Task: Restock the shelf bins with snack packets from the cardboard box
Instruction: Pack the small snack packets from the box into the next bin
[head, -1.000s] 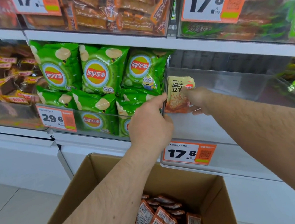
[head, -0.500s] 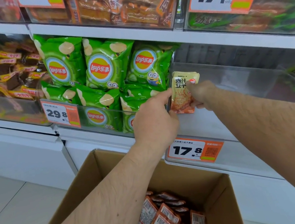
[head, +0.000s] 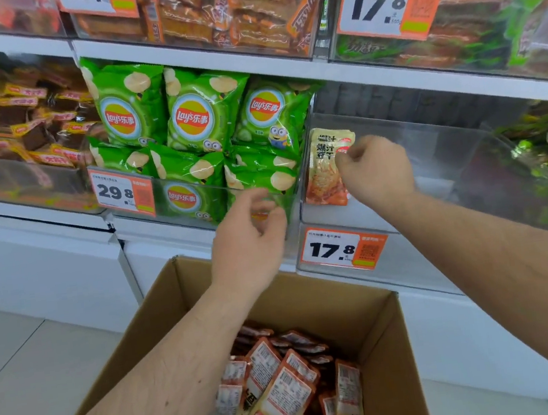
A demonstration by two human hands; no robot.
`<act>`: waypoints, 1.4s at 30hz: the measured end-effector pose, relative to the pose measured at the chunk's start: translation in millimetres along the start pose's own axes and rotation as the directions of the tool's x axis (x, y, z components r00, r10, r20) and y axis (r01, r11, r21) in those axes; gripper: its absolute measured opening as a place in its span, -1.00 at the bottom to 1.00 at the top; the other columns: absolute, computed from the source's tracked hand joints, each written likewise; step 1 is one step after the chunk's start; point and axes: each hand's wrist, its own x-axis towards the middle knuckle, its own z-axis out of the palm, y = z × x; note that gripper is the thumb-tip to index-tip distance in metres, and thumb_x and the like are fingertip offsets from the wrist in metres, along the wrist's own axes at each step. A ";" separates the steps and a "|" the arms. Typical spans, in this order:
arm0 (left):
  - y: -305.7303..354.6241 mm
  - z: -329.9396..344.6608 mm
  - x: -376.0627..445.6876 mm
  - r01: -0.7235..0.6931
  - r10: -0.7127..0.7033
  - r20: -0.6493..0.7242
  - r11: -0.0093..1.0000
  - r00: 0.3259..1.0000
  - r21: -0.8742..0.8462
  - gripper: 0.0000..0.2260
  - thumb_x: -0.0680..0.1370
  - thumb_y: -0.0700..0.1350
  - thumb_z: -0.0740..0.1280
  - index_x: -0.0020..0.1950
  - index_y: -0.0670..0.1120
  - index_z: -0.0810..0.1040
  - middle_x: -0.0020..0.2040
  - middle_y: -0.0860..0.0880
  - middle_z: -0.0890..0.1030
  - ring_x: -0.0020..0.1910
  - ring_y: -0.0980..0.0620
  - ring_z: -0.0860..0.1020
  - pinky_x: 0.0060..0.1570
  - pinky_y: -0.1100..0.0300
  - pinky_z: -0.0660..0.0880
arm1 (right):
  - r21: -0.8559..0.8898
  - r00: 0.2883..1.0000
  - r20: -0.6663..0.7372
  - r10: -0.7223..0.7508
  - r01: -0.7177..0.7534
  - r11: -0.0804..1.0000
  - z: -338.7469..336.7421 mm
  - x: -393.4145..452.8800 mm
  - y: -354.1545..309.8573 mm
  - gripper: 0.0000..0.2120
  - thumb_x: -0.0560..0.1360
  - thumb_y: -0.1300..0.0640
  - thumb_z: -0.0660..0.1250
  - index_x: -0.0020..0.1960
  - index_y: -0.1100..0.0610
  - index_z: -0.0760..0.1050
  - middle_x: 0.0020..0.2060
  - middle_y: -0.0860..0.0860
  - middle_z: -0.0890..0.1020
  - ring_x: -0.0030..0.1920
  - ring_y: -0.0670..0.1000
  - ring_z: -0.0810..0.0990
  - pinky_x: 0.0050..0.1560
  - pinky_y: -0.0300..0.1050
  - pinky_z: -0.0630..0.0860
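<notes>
A cream and orange snack packet [head: 325, 170] stands upright against the left wall of a clear shelf bin [head: 430, 140], which holds nothing else that I can see. My right hand [head: 373, 169] pinches the packet's upper right corner. My left hand [head: 249, 241] hovers lower, in front of the bin's left edge, fingers loosely curled with nothing in them. Below my arms, the open cardboard box [head: 382, 339] holds several more orange and white packets [head: 281, 392].
Green chip bags [head: 200, 123] fill the bin to the left. Price tags hang on the bin fronts, 17.8 [head: 343, 248] and 29.8 [head: 122, 191]. Further bins of brown and green snacks sit above and to both sides. White cabinet fronts and pale floor lie below.
My left hand has let go of the bin's divider edge and dropped down and back toward the box. My right hand has shifted up to the packet's top corner.
</notes>
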 end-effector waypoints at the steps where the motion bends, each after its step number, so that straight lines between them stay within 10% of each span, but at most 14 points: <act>1: -8.8 -3.2 -8.3 0.026 -0.026 -0.007 1.000 1.000 -0.007 -0.82 0.61 -0.04 0.30 0.18 0.15 0.44 0.00 0.23 0.58 -0.26 0.26 0.50 -0.21 0.30 0.42 | 0.011 0.994 -0.073 -0.083 0.084 0.996 -3.9 -18.0 -5.6 -0.78 0.49 -0.03 0.24 -0.11 0.08 0.59 -0.19 0.04 0.66 -0.09 0.14 0.61 -0.18 -0.09 0.48; 5: -52.5 -9.1 -38.6 0.144 -0.148 0.046 0.986 0.988 0.078 -0.84 0.60 -0.09 0.31 0.16 0.10 0.46 -0.04 0.15 0.58 -0.21 0.24 0.53 -0.14 0.24 0.48 | 0.142 0.800 -0.289 -0.525 0.578 0.803 -5.5 -106.8 -28.0 -0.82 0.42 0.08 0.24 -0.26 0.13 0.55 -0.35 0.00 0.59 -0.30 0.07 0.56 -0.32 -0.06 0.49; 9: -90.8 -9.6 -58.9 0.232 -0.263 0.134 0.950 0.956 0.208 -0.81 0.57 -0.14 0.31 0.18 -0.01 0.54 -0.03 0.03 0.64 -0.06 0.04 0.60 0.03 0.04 0.55 | 0.247 0.780 -0.060 -0.622 0.616 0.748 39.1 -177.1 -12.4 -0.84 0.39 0.08 0.25 -0.32 0.10 0.50 -0.40 -0.04 0.53 -0.37 0.04 0.52 -0.39 -0.12 0.47; 12: -111.0 -10.5 -68.6 0.284 -0.337 0.189 0.922 0.922 0.262 -0.77 0.57 -0.14 0.29 0.22 0.00 0.52 0.00 0.06 0.63 -0.03 0.07 0.59 0.04 0.09 0.54 | 0.012 0.833 0.457 -0.311 0.344 0.939 86.8 -193.1 15.4 -0.87 0.43 0.01 0.26 -0.24 0.04 0.47 -0.28 -0.06 0.56 -0.23 0.05 0.55 -0.24 -0.06 0.53; 18: -139.9 -14.5 -82.9 0.394 -0.467 0.198 0.862 0.862 0.318 -0.83 0.60 -0.13 0.27 0.17 0.05 0.48 -0.06 0.15 0.55 -0.19 0.23 0.51 -0.35 0.47 0.38 | -0.327 0.489 0.826 0.279 0.014 0.945 168.8 -226.1 75.4 -0.70 0.44 -0.10 0.35 0.10 0.03 0.52 0.02 0.03 0.63 0.01 0.08 0.61 -0.04 -0.08 0.56; 22: -158.8 -14.1 -94.2 0.469 -0.548 0.207 0.819 0.810 0.331 -0.84 0.60 -0.12 0.28 0.16 0.05 0.49 -0.03 0.13 0.53 -0.10 0.19 0.52 -0.26 0.34 0.39 | -0.466 0.510 0.759 0.405 -0.010 0.885 203.0 -252.8 92.8 -0.25 0.37 -0.23 0.44 0.41 0.02 0.20 0.24 0.07 0.52 0.23 0.14 0.52 0.19 0.04 0.46; 27: -177.6 -15.4 -101.8 0.609 -0.692 0.191 0.711 0.697 0.353 -0.95 0.58 -0.09 0.28 0.01 0.02 0.52 -0.07 0.03 0.62 -0.05 -0.02 0.61 -0.05 0.07 0.58 | -0.401 0.560 0.747 0.357 -0.047 0.915 209.5 -258.0 103.6 -0.54 0.35 -0.16 0.49 0.17 -0.05 0.46 0.06 -0.05 0.62 0.06 0.04 0.60 0.18 0.03 0.53; 31: -173.4 -7.6 -104.8 0.889 -0.893 0.277 0.414 0.354 0.198 -0.72 0.62 0.02 0.21 0.13 -0.15 0.53 -0.20 -0.09 0.55 -0.28 -0.06 0.56 -0.32 0.16 0.48 | -0.153 0.553 0.820 0.149 -0.039 0.987 185.9 -238.9 98.2 -0.86 0.42 0.00 0.44 -0.07 0.02 0.58 -0.14 -0.06 0.66 -0.09 0.02 0.64 -0.04 0.02 0.61; 35: -172.6 -5.0 -107.1 0.992 -0.847 0.523 0.123 0.096 0.017 -0.45 0.55 0.31 0.24 0.05 -0.21 0.47 0.00 -0.21 0.59 0.04 -0.20 0.59 -0.02 -0.05 0.58 | 0.124 0.697 0.689 -0.200 0.158 0.980 144.7 -234.6 73.5 -0.77 0.45 0.16 0.44 -0.26 0.05 0.40 -0.24 -0.04 0.53 -0.18 -0.01 0.51 -0.13 -0.02 0.48; 38: -176.3 -3.6 -104.7 0.987 -0.806 0.576 0.058 0.135 -0.151 -0.69 0.60 0.06 0.30 0.09 -0.19 0.53 -0.01 -0.21 0.66 0.02 -0.16 0.62 0.14 -0.11 0.56 | 0.259 0.604 0.693 -0.393 0.300 0.918 124.0 -242.4 55.0 -0.75 0.40 0.32 0.37 -0.18 0.00 0.39 -0.09 -0.03 0.47 -0.09 0.01 0.47 -0.08 -0.05 0.46; 40: -180.1 -4.2 -102.2 0.979 -0.846 0.498 0.131 0.192 -0.155 -0.83 0.59 -0.16 0.30 0.13 -0.20 0.53 -0.05 -0.21 0.67 -0.08 -0.17 0.65 0.04 -0.14 0.59 | 0.203 0.508 0.800 -0.319 0.270 0.941 126.2 -239.6 58.2 -0.68 0.40 0.31 0.34 0.03 -0.04 0.46 0.10 -0.05 0.44 0.07 0.00 0.49 0.05 -0.09 0.48; 42: -184.5 -7.9 -100.2 0.960 -0.885 0.389 0.183 0.255 -0.212 -0.80 0.55 -0.27 0.31 0.16 -0.14 0.48 0.02 -0.26 0.65 -0.11 -0.24 0.68 -0.09 -0.25 0.61 | 0.070 0.562 0.813 -0.154 0.168 0.983 139.1 -229.5 73.7 -0.61 0.41 0.20 0.41 0.20 -0.02 0.47 0.19 -0.03 0.48 0.17 0.01 0.51 0.12 -0.10 0.50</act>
